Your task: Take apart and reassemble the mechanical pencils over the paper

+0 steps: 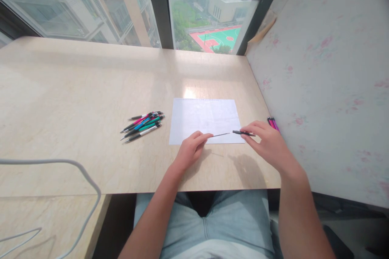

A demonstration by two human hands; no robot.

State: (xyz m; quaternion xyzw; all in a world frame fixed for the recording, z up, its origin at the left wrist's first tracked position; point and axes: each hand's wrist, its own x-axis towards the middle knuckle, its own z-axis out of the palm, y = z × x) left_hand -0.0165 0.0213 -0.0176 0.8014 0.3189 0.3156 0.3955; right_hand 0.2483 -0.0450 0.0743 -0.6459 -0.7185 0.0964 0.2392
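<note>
My left hand [192, 149] pinches the end of a thin dark refill rod [221, 134] over the near edge of a white paper sheet [204, 118]. My right hand [267, 141] pinches a black pen barrel [243, 132] just right of the rod's tip. Rod and barrel lie roughly in one line, with the rod's tip at the barrel's end; I cannot tell if they touch. Both hands hover low over the beige table [91, 101].
A pile of several pens [142, 125], pink, blue, green, black and white, lies left of the paper. More pink pens [273, 123] lie at the table's right edge by a papered wall [328, 81]. A grey cable [82, 178] loops at the near left. Windows stand behind.
</note>
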